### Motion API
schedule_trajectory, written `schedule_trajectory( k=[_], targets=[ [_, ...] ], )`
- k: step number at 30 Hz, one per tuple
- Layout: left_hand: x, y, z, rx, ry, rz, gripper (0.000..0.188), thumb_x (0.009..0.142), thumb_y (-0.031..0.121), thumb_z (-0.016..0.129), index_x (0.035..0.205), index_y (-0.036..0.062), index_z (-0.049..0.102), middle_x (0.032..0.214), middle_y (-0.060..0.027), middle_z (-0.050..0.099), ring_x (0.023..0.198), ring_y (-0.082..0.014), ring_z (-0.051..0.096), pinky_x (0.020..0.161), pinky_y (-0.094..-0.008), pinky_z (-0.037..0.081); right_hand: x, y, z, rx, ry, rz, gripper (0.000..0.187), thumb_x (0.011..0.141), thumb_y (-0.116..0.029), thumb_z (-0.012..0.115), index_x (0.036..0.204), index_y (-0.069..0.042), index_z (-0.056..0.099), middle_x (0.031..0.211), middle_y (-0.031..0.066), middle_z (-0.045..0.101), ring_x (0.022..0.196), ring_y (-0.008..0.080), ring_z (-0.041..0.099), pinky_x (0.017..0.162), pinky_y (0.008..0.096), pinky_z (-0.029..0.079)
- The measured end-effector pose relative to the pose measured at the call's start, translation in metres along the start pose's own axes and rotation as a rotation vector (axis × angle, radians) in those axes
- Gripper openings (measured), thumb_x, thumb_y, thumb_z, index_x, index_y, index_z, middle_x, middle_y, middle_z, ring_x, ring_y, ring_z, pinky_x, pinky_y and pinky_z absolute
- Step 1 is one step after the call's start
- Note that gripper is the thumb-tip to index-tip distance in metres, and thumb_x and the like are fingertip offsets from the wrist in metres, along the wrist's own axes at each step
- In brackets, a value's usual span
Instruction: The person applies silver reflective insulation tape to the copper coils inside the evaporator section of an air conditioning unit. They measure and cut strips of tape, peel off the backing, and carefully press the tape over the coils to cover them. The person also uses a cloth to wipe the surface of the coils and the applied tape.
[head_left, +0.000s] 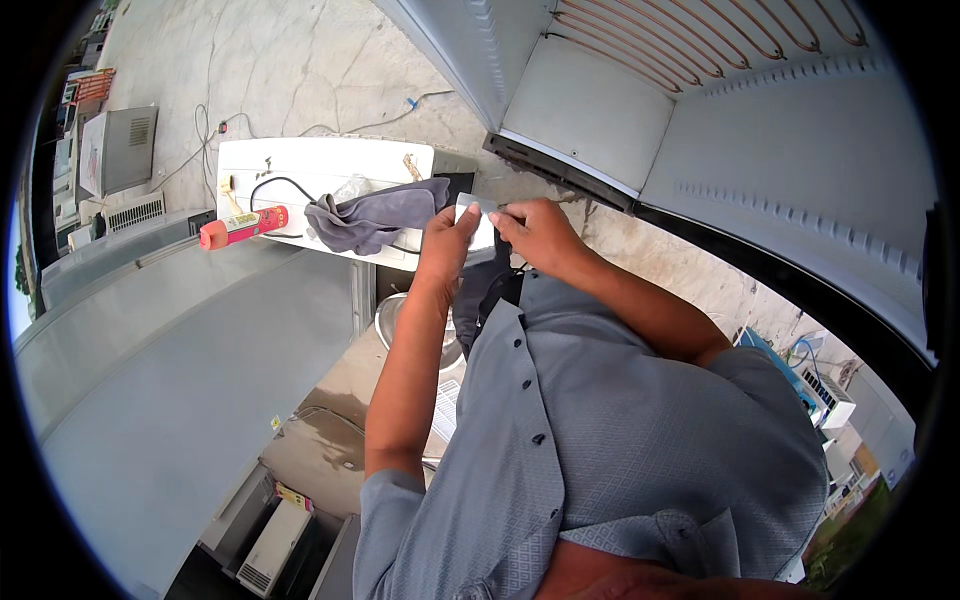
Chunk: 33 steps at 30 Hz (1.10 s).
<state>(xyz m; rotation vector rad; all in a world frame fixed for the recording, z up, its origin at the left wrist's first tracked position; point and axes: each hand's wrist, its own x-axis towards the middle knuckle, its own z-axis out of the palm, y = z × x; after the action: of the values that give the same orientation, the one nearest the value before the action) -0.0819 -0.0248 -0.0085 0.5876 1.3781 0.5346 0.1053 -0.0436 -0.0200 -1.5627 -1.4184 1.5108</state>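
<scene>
In front of my body, my left hand [447,243] is closed around a small flat white-grey piece [480,232], thumb lying on its face. My right hand [541,236] has its fingers pinched together at the piece's right edge; whether it grips the piece or something tiny there is hard to make out. Left of my hands, a crumpled grey cloth [370,214] lies on a white appliance panel [300,160]. Beside it are a pink-red bottle [245,228] on its side, a small yellow-handled brush [229,193] and a clear plastic bag [352,187].
An open appliance cabinet [590,110] with copper tubes [690,40] rises at the upper right. A large grey appliance door or panel [180,350] fills the left. Below my left forearm sits a round metal basin [390,318]. Cables [205,135] trail over the cracked concrete floor [300,60].
</scene>
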Motion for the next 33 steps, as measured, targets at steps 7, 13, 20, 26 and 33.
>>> schedule_trajectory(
  k=[7, 13, 20, 26, 33],
  targets=[
    [0.000, -0.006, 0.005, -0.036, 0.044, 0.065, 0.020, 0.104, 0.026, 0.063, 0.104, 0.0064, 0.067, 0.089, 0.0013, 0.067, 0.076, -0.0059, 0.055, 0.071, -0.0261, 0.045, 0.009, -0.013, 0.005, 0.368, -0.056, 0.326, 0.030, 0.096, -0.026, 0.067, 0.079, -0.001, 0.069, 0.068, 0.0038, 0.065, 0.056, 0.0108, 0.060, 0.048, 0.0277, 0.047],
    [-0.010, 0.005, 0.011, -0.056, 0.034, 0.117, 0.022, 0.103, 0.026, 0.064, 0.106, 0.0048, 0.067, 0.089, 0.0006, 0.068, 0.077, -0.0074, 0.057, 0.073, -0.0264, 0.046, 0.008, -0.015, 0.004, 0.582, -0.070, 0.414, 0.028, 0.096, -0.024, 0.067, 0.077, -0.003, 0.064, 0.064, 0.0021, 0.059, 0.051, 0.0108, 0.055, 0.046, 0.0279, 0.045],
    [-0.013, -0.003, 0.010, -0.138, 0.015, 0.218, 0.017, 0.101, 0.019, 0.068, 0.097, 0.0030, 0.069, 0.089, -0.0001, 0.069, 0.078, -0.0068, 0.058, 0.073, -0.0255, 0.048, 0.011, -0.013, 0.002, 0.625, 0.005, 0.292, 0.030, 0.097, -0.023, 0.066, 0.075, -0.003, 0.061, 0.060, 0.0029, 0.056, 0.048, 0.0105, 0.051, 0.045, 0.0282, 0.041],
    [-0.010, -0.009, 0.011, -0.184, 0.051, 0.321, 0.015, 0.098, 0.017, 0.071, 0.088, 0.0056, 0.069, 0.083, 0.0027, 0.066, 0.074, -0.0049, 0.053, 0.070, -0.0233, 0.043, 0.007, -0.024, -0.008, 0.204, 0.097, 0.087, 0.024, 0.093, -0.022, 0.071, 0.099, 0.001, 0.065, 0.085, 0.0124, 0.066, 0.072, 0.0232, 0.064, 0.066, 0.0351, 0.052],
    [-0.024, 0.008, 0.017, -0.019, -0.072, 0.450, 0.012, 0.101, 0.014, 0.066, 0.095, 0.0038, 0.070, 0.087, 0.0038, 0.066, 0.083, -0.0054, 0.054, 0.079, -0.0240, 0.044, -0.003, -0.048, -0.021, -0.233, -0.061, -0.407, 0.046, 0.088, -0.009, 0.075, 0.131, 0.002, 0.063, 0.136, 0.0190, 0.062, 0.125, 0.0341, 0.061, 0.104, 0.0391, 0.050]
  ],
)
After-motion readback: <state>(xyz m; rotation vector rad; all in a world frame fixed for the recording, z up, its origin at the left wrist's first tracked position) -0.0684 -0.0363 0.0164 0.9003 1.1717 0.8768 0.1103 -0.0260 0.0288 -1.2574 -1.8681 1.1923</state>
